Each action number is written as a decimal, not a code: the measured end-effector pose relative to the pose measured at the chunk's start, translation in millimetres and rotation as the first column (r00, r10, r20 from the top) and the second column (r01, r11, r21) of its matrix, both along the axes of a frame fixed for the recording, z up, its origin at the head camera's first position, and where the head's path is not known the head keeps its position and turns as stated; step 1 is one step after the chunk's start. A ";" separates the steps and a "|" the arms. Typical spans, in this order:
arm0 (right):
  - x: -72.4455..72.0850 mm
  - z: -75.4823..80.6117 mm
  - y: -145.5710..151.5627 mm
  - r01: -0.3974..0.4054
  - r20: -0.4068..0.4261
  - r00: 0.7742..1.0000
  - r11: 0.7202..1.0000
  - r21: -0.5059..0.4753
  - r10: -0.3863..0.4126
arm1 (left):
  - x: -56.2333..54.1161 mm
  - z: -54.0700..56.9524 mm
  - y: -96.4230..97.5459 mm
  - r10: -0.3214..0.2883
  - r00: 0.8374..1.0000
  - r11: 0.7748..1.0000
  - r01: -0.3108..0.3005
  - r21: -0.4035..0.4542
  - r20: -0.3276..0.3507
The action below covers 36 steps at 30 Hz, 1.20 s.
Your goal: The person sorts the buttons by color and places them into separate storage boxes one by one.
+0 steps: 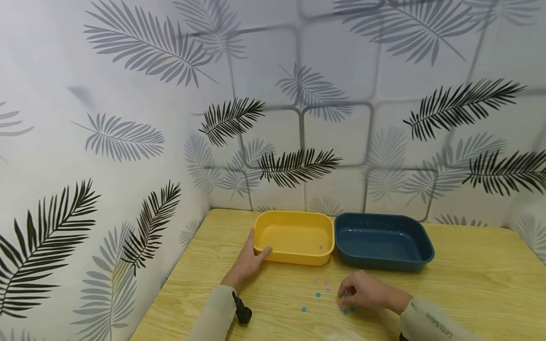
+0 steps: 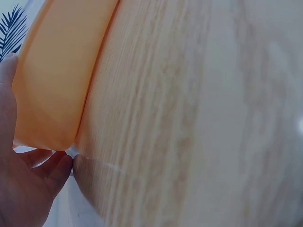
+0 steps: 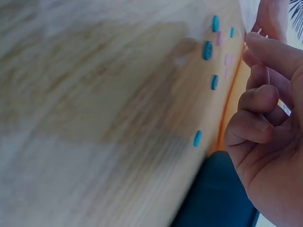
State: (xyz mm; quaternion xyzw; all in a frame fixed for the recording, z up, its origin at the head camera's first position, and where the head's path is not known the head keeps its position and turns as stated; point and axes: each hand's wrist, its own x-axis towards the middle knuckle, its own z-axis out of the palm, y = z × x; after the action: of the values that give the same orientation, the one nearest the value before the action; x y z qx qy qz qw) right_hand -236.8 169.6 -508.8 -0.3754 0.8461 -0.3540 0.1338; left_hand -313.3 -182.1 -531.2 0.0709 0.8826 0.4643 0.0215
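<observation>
My left hand (image 1: 249, 259) grips the near left corner of a yellow plastic tub (image 1: 294, 259), thumb by the near rim and other fingers around the left side. In the left wrist view, its fingers (image 2: 57, 168) curl at the tub's corner. A single pink button-like disc (image 1: 321, 247) lies inside the tub. Over the small discs on the table, my right hand (image 1: 367, 290) is lowered with curled fingers. In the right wrist view, its thumb and forefinger pinch a tiny pale piece (image 3: 260, 31), mostly hidden. A pink disc (image 1: 339, 305) shows near the thumb.
Several blue discs (image 1: 318, 294) and pink discs (image 1: 326, 282) lie scattered on the wooden table (image 1: 473, 265). A dark blue tub (image 1: 379, 265) stands right beside the yellow one. Behind them rises a wall covering (image 1: 273, 142) printed with leaves.
</observation>
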 end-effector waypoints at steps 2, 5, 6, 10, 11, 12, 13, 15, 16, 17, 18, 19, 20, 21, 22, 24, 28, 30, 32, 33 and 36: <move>-0.2 -2.4 -0.8 -0.007 -0.003 1.000 1.000 0.009 0.007 | 0.7 1.0 -0.2 -0.001 1.000 1.000 0.001 -0.001 0.006; -1.3 -5.7 -1.5 -0.019 -0.015 1.000 1.000 0.010 0.019 | 1.1 2.0 -0.4 -0.003 1.000 1.000 0.003 -0.004 0.007; -1.9 -6.5 -1.7 -0.022 -0.020 1.000 1.000 0.011 0.022 | 0.9 2.0 -0.6 -0.003 1.000 1.000 0.003 -0.006 0.004; -4.2 -9.6 -2.2 -0.024 -0.016 1.000 1.000 0.016 0.024 | 0.4 1.3 -1.2 -0.003 1.000 1.000 0.003 -0.012 -0.007; -4.9 -10.2 -2.4 -0.026 -0.013 1.000 1.000 0.017 0.026 | 0.3 1.4 -1.4 -0.005 1.000 1.000 0.004 -0.012 -0.010; -5.3 -10.7 -2.5 -0.029 -0.006 1.000 0.999 0.014 0.029 | 0.4 1.4 -1.3 -0.004 1.000 1.000 0.004 -0.012 -0.012; -5.9 -11.2 -2.7 -0.035 -0.004 0.999 0.999 0.012 0.035 | 0.5 1.5 -1.4 -0.004 1.000 1.000 0.004 -0.009 -0.013; -6.8 -12.8 -3.1 -0.044 -0.001 0.999 0.999 0.012 0.044 | 0.7 1.8 -1.3 -0.006 1.000 1.000 0.005 -0.006 -0.016; -7.2 -13.7 -3.2 -0.047 0.002 0.999 0.999 0.014 0.047 | 0.9 1.8 -1.1 -0.005 1.000 1.000 0.005 -0.007 -0.016; -7.6 -14.4 -3.3 -0.050 0.004 0.999 0.999 0.015 0.050 | 1.1 2.2 -0.8 -0.005 1.000 1.000 0.005 -0.004 -0.018; -8.1 -15.1 -3.3 -0.051 0.003 0.999 0.999 0.018 0.051 | 1.1 2.3 -0.7 -0.002 1.000 1.000 0.002 -0.005 -0.015; -8.6 -15.6 -3.1 -0.049 0.003 0.999 0.999 0.024 0.049 | 1.2 2.7 -0.5 -0.002 1.000 1.000 0.002 -0.002 -0.015; -8.9 -15.9 -3.1 -0.047 0.007 0.999 0.999 0.027 0.047 | 1.1 2.7 -0.4 -0.002 1.000 1.000 0.002 -0.002 -0.016; -9.1 -16.0 -3.1 -0.048 0.004 0.999 0.998 0.028 0.048 | 1.0 2.7 -0.3 -0.003 1.000 1.000 0.003 -0.003 -0.017; -9.1 -16.0 -3.0 -0.049 0.003 0.999 0.998 0.029 0.049 | 1.0 2.6 -0.2 0.000 1.000 1.000 0.000 -0.006 -0.015; -8.7 -14.9 -2.9 -0.056 -0.008 0.998 0.998 0.028 0.056 | 0.8 2.0 -0.2 0.001 1.000 1.000 -0.001 -0.003 -0.015; -7.8 -12.9 -2.9 -0.060 -0.013 0.998 0.998 0.027 0.060 | 0.5 1.3 -0.5 0.005 1.000 1.000 -0.005 -0.004 -0.013; -7.8 -12.9 -2.8 -0.062 -0.016 0.998 0.998 0.027 0.062 | 0.2 1.4 -0.7 0.003 1.000 1.000 -0.003 -0.002 -0.014; -7.9 -13.2 -2.6 -0.069 -0.025 0.997 0.997 0.024 0.070 | -0.1 1.3 -0.7 0.006 1.000 1.000 -0.006 -0.001 -0.008; -8.0 -13.4 -2.6 -0.076 -0.031 0.997 0.997 0.019 0.076 | -0.5 0.9 -0.7 0.007 1.000 1.000 -0.007 -0.001 -0.004; -8.2 -13.9 -2.8 -0.103 -0.056 0.993 0.995 0.005 0.103 | -1.2 -0.1 -0.6 0.008 1.000 1.000 -0.008 -0.001 0.002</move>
State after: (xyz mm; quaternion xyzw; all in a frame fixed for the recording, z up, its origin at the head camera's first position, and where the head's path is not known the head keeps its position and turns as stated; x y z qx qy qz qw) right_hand -245.0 166.8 -522.7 -0.4282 0.8294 -0.3351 0.1285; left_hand -314.4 -182.8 -531.3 0.0669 0.8830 0.4642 0.0206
